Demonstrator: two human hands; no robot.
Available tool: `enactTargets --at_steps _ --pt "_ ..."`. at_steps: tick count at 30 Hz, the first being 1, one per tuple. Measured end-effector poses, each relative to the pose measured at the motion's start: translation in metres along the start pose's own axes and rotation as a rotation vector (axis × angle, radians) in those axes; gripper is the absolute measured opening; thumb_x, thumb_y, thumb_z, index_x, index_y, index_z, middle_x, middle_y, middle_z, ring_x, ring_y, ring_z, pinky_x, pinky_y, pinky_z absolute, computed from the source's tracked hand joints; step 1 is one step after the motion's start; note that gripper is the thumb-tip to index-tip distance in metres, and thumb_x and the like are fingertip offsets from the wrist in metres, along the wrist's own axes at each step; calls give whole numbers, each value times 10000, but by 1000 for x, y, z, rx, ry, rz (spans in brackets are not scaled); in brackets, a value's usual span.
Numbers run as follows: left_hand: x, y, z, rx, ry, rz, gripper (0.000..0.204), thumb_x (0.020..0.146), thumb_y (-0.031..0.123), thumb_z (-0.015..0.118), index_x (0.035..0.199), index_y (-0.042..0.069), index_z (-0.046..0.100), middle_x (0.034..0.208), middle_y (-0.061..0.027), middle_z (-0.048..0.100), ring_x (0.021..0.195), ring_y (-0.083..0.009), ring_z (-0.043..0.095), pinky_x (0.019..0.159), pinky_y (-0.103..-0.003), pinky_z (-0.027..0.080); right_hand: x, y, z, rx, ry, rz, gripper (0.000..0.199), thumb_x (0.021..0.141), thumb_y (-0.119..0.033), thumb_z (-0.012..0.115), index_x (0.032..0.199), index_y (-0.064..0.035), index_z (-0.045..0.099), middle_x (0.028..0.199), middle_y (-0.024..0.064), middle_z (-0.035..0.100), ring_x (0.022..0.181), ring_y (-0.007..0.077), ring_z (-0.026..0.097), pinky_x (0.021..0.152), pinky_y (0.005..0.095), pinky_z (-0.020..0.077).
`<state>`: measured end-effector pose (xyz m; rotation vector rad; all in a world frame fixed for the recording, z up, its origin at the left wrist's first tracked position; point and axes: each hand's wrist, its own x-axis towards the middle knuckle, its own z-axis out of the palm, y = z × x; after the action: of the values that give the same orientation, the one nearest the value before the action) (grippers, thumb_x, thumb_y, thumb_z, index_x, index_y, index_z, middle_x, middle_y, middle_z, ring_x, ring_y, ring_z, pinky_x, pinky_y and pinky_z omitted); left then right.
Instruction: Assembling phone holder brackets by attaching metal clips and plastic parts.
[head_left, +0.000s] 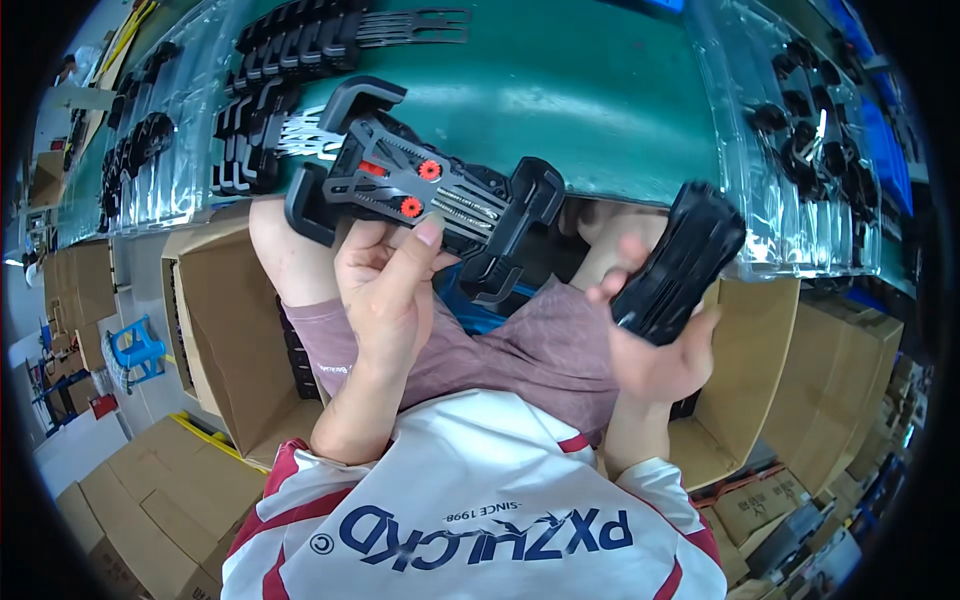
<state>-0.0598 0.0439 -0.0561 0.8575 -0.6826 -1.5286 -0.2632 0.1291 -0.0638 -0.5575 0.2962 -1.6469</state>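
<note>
Both bare hands are raised before the torso, well apart, with 2 bent arms. The left hand point(385, 285) grips, thumb extended on top, its other fingers partly hidden; the left forearm point(362, 405) slants up and inward. The right hand point(665, 360), blurred, grips with fingertips curled at its left side, above a nearly vertical right forearm point(637, 430).

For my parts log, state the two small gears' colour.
Orange-red; the gears show best in the head view.
</note>
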Motion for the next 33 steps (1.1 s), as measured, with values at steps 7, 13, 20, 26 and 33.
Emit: enactTargets --at_steps 7,13,20,26,33 --pt "6 24 -13 -11 63 127 246 839 -59 587 1081 -41 551 798 -74 618 631 -92 569 606 -189 521 64 19 34 -401 211 -372 662 848 -93 568 1433 -24 264 1359 238 439 1110 347 556 948 431 447" --pt "10 31 -32 54 72 197 221 846 -38 573 1053 -11 499 885 -121 617 679 -167 615 666 -259 541 84 32 11 -1344 233 -371 765 760 13 659 1420 -7 272 1299 201 509 1122 327 554 976 435 430" --pt "6 24 -26 283 53 338 256 827 -54 589 1074 -9 542 890 -100 635 681 -121 593 653 -205 501 76 47 30 -960 188 -404 946 673 -18 782 1443 -50 233 1324 166 504 1194 300 516 1036 440 385" --pt "-11 23 -32 749 22 497 242 821 -55 601 1057 -13 565 908 -98 656 694 -108 591 658 -197 486 70 79 47 -1200 -151 -458 962 672 -239 836 1444 -170 267 1348 149 486 1240 359 471 1078 480 335" --pt "-16 23 -34 1258 -84 947 356 666 -84 674 1018 -88 623 851 -126 660 625 -167 593 532 -237 469 71 84 47 -1357 -208 -459 854 767 -251 772 1449 -159 267 1329 133 511 1209 300 508 1090 466 313"
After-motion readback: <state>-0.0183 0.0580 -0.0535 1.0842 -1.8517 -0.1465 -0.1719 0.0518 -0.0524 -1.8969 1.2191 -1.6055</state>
